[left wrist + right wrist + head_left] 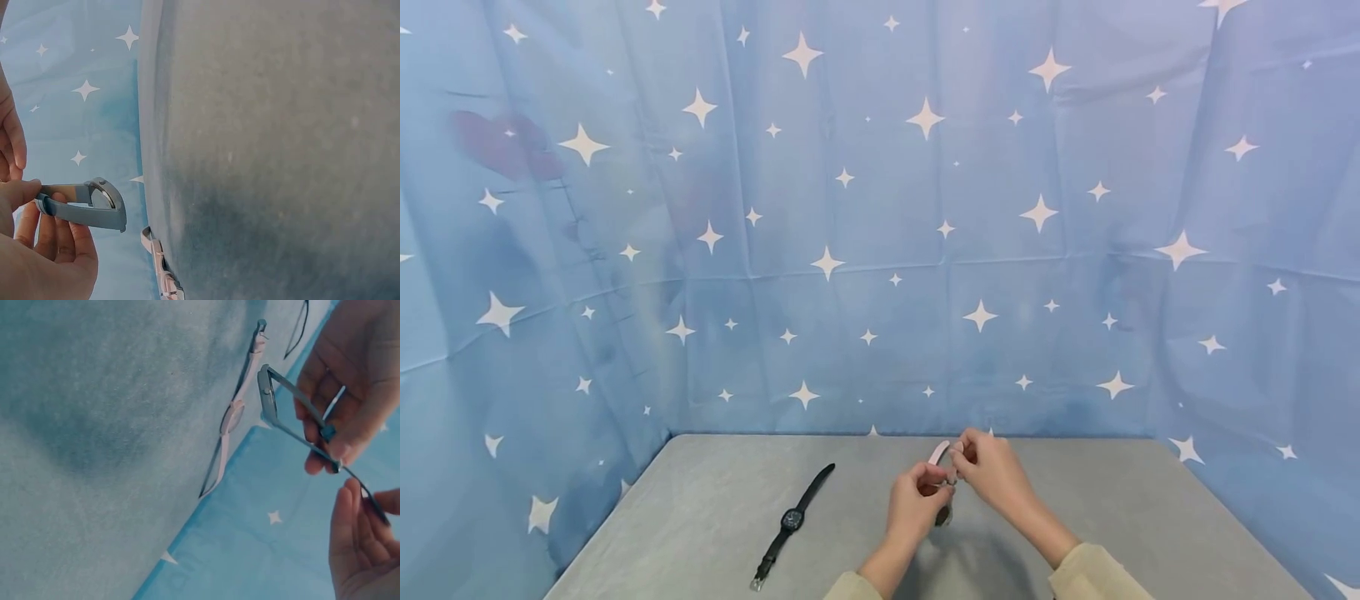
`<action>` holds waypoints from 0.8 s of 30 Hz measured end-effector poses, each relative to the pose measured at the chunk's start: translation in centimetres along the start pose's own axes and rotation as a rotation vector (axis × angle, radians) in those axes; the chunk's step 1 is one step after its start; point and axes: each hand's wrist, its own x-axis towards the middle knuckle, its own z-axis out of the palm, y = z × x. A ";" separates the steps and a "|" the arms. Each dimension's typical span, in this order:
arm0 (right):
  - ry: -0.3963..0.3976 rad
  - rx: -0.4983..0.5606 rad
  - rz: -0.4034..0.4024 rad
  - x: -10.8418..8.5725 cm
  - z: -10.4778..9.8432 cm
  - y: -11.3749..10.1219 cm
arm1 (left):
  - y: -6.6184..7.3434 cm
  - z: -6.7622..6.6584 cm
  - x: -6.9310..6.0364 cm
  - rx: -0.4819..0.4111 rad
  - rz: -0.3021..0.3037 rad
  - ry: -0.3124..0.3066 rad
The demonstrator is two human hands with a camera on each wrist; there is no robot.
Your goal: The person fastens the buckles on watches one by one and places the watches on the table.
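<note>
A watch (pixel 943 514) is held above the table, its case hanging below the fingers; its strap looks grey-blue in the left wrist view. My left hand (pixel 912 507) pinches the strap near the buckle, and the folded watch (pixel 94 215) forms a narrow loop. In the right wrist view my right hand (pixel 369 553) pinches the thin strap end that sticks out past the left hand (pixel 350 381). Behind the hands lies a pale pink watch (pixel 939 452), stretched out in the right wrist view. The dial of the held watch cannot be read.
On the grey table (pixel 700 500), left of the hands, a black watch (pixel 792 520) lies stretched out at a slant, buckle toward the front. A blue curtain (pixel 880 208) with white stars hangs behind the table's back edge and at both sides.
</note>
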 end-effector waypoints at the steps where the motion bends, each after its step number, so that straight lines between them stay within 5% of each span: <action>1: -0.001 0.005 -0.002 0.0 0.0 0.0 | 0.0 0.0 0.0 0.001 0.001 -0.002; 24: -0.014 0.120 0.101 -0.1 0.4 0.3 | -0.6 -0.7 0.1 -0.028 0.006 -0.036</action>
